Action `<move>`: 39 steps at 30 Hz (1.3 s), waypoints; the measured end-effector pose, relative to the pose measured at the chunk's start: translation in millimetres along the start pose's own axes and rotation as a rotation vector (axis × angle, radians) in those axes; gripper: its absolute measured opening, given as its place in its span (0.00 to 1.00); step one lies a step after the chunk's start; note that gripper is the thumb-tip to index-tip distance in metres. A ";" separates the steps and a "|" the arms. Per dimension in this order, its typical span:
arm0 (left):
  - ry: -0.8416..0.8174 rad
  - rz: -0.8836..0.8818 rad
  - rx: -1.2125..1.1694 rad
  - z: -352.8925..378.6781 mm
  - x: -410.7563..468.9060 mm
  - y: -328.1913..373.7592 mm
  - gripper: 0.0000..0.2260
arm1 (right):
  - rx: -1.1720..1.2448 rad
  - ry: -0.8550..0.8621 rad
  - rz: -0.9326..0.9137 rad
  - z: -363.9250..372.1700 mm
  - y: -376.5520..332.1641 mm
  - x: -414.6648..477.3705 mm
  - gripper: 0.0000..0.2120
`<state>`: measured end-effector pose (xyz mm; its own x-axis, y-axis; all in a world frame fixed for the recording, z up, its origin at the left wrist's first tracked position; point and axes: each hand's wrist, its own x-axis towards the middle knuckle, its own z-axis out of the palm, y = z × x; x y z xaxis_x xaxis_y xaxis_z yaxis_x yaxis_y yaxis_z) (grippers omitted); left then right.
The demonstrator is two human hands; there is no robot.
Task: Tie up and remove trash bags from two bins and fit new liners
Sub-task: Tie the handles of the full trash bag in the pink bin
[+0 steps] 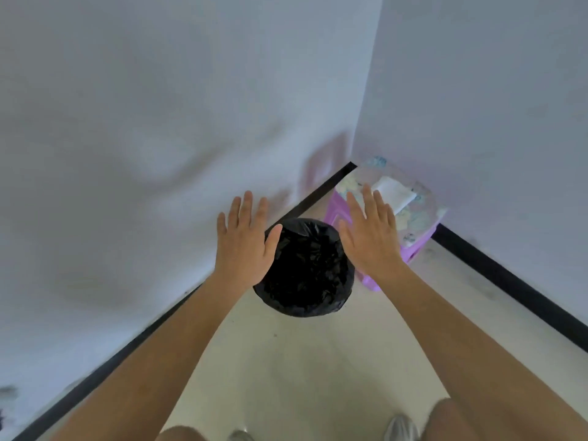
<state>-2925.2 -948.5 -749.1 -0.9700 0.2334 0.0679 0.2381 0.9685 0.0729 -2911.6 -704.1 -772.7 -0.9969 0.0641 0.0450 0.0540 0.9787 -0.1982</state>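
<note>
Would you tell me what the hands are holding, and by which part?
Nothing: the left hand and right hand are open and flat above the black bag.

Two bins, two hands, two shoes in a room corner

One bin lined with a black bag [305,268], one purple bin [410,237] with a clear liner holding one white folded paper [394,194]. Two open hands: left hand [245,246], right hand [370,237]. Two grey shoes: one [240,436], another [401,428]. Two white walls, one pale floor [318,361].
</note>
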 end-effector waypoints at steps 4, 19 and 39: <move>-0.026 0.051 0.015 -128.3 6.4 24.0 0.29 | -0.023 0.000 -0.032 -135.7 -14.4 -9.0 0.31; 0.652 0.321 -0.218 -644.4 49.4 132.4 0.28 | -0.181 0.638 0.023 -676.5 -40.4 -31.6 0.29; 0.332 1.451 -0.597 -638.9 -276.0 527.3 0.29 | -0.617 0.724 1.187 -715.5 75.7 -647.7 0.30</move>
<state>-2500.7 -557.9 -93.7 0.1166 0.7761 0.6197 0.9657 -0.2343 0.1118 -2221.2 -531.9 -116.3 -0.1296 0.7477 0.6513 0.9771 0.2079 -0.0443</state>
